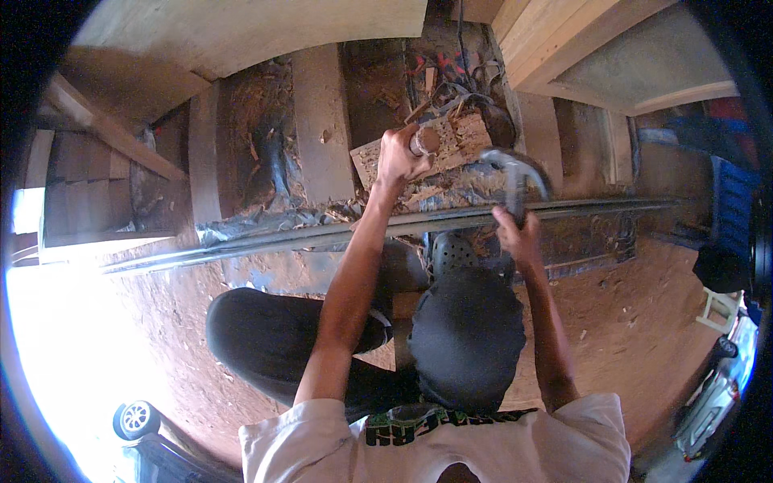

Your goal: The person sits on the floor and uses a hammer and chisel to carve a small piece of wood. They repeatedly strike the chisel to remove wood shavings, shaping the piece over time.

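Note:
My left hand is closed around the thick round handle of a wood chisel, held upright with its butt end facing up. The blade is hidden below my fist. Under it lies a pale, pitted wooden board, its surface rough and chipped. In my right hand is a claw hammer, gripped by the handle. Its metal head, blurred by motion, is to the right of the chisel, apart from it.
Wood chips and scraps surround the board. Long metal bars run across in front of my knees. Thick planks lie to the left, and a timber frame stands at the upper right. Blue plastic is at far right.

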